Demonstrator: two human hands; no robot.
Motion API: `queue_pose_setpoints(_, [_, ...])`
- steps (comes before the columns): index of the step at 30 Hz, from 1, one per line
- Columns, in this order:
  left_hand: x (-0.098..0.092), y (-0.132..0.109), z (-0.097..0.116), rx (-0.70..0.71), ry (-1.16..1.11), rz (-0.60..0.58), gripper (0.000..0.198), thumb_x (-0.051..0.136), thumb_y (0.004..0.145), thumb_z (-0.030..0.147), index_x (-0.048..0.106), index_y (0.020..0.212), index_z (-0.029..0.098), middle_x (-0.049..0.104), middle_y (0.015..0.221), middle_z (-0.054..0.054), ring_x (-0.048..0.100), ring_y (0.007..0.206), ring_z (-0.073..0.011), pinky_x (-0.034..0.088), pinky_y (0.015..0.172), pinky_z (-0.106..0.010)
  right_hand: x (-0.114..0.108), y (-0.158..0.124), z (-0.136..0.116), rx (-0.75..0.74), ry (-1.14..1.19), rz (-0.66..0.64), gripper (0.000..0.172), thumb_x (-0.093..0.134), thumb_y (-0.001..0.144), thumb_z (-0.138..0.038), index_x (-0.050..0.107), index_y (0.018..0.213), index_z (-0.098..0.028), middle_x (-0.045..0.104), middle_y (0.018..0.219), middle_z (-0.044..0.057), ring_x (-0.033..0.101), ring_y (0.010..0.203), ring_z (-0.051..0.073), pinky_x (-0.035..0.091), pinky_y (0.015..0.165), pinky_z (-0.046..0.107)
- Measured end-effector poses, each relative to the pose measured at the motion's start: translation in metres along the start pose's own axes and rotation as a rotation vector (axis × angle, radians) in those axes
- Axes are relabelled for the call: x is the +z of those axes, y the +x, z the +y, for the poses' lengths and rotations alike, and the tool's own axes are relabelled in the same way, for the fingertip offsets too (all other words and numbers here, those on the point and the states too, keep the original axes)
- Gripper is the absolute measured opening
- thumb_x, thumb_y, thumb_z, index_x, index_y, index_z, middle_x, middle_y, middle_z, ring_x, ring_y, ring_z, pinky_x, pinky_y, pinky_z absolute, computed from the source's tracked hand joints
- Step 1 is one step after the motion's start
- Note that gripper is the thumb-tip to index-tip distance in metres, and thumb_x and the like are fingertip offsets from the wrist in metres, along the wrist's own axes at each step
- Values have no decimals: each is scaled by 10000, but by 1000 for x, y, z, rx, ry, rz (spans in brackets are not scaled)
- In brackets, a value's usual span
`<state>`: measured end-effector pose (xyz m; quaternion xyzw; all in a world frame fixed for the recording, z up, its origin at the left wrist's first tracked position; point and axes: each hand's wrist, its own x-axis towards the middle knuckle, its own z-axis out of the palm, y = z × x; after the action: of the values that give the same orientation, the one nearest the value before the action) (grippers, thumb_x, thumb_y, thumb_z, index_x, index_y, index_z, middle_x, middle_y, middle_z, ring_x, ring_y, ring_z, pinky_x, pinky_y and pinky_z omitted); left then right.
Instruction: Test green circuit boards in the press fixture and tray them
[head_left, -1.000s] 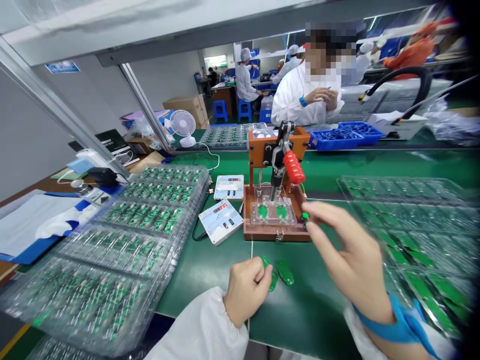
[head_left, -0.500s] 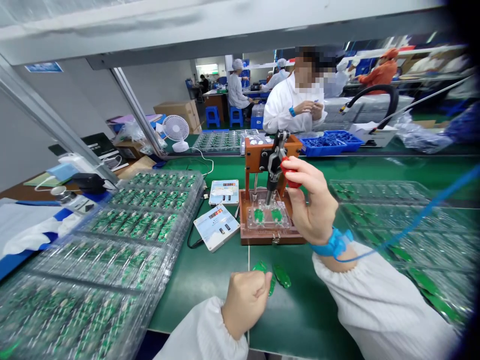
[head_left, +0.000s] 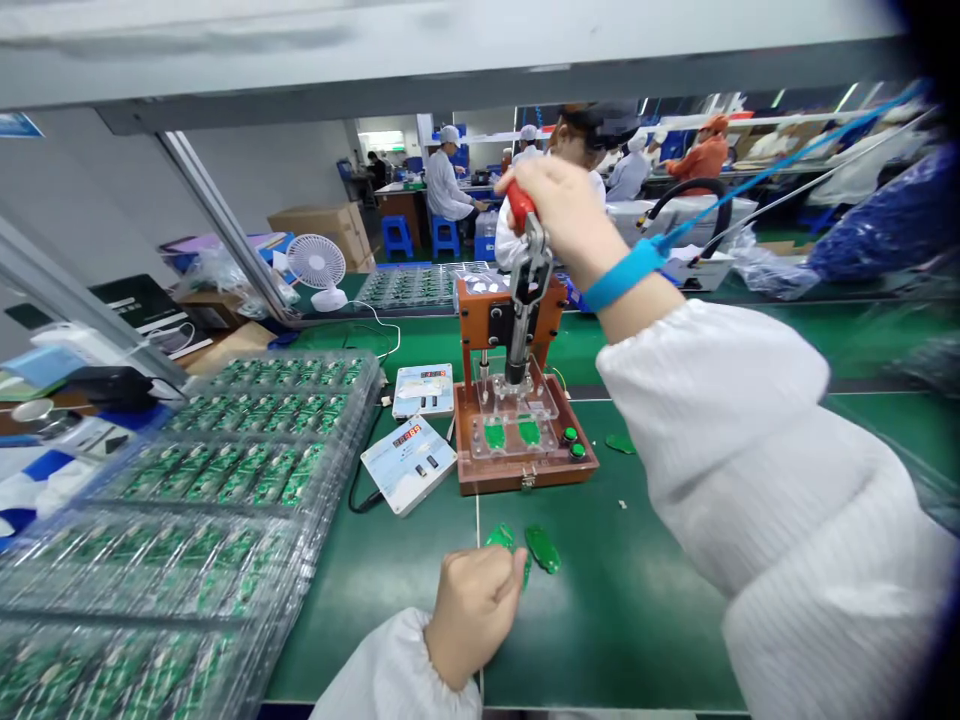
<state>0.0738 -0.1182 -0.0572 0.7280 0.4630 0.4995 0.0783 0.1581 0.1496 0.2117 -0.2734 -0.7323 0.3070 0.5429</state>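
Observation:
My right hand, with a blue wrist strap, is wrapped round the red clamp handle, which points upward. The handle tops a metal toggle clamp on an orange-brown test fixture. Beneath the raised clear plate, two green circuit boards sit in the fixture's clear holder. My left hand is closed in a fist low over the table; whatever its fingers may hold is hidden. Right behind it lie loose green boards, one partly covered by the fist.
Stacked clear trays of circuit boards fill the left side. Two white meter boxes with red digits stand left of the fixture. One green board lies right of it. A small fan and a co-worker are behind.
My right hand has swung the red handle up from beside the fixture to above it, and the clear plate has risen off the boards. The left fist stays closed near the loose boards.

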Motion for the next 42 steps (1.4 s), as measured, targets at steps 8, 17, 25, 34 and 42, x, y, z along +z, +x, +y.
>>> queue_pose_setpoints(8, [-1, -3, -3, -12, 48, 18, 454, 544, 968, 74, 256, 642, 202, 260, 570, 77, 288, 464, -75, 254, 482, -245, -12, -17, 51, -88, -291, 102, 322, 501, 1043, -398, 656, 912, -148, 642, 824, 12, 625, 830, 163, 473, 866, 301])
queue_pose_setpoints(17, [-32, 69, -23, -196, 293, 7, 196, 545, 999, 253, 645, 1161, 208, 635, 1185, -99, 593, 1112, -254, 503, 950, -394, -24, -209, 97, 110, -429, 40, 198, 566, 944, -308, 715, 999, -189, 709, 985, 80, 603, 949, 246, 475, 913, 442])
queue_pose_setpoints(25, [-10, 113, -57, -172, 425, -84, 286, 473, 1010, 272, 662, 1188, 149, 585, 1323, -158, 500, 1264, -337, 421, 1091, -534, -3, -230, 97, 218, -326, -101, 119, 626, 900, -207, 705, 984, -178, 651, 1232, 146, 498, 1259, 330, 321, 1137, 578])
queue_pose_setpoints(34, [-17, 63, -35, -407, 78, 332, 481, 757, 783, 622, 663, 972, 190, 702, 834, -19, 686, 771, -215, 549, 778, -328, -9, -268, 59, 471, 70, -64, 129, 587, 924, -294, 596, 1011, -199, 681, 905, 14, 654, 816, 144, 530, 739, 257])
queue_pose_setpoints(42, [-12, 41, -18, -120, -6, -30, 398, 671, 905, 575, 728, 714, 230, 745, 809, -15, 716, 692, -179, 578, 626, -226, -15, -316, 29, 673, 316, -71, 105, 653, 821, -185, 632, 922, -205, 662, 811, -26, 584, 733, 126, 422, 693, 257])
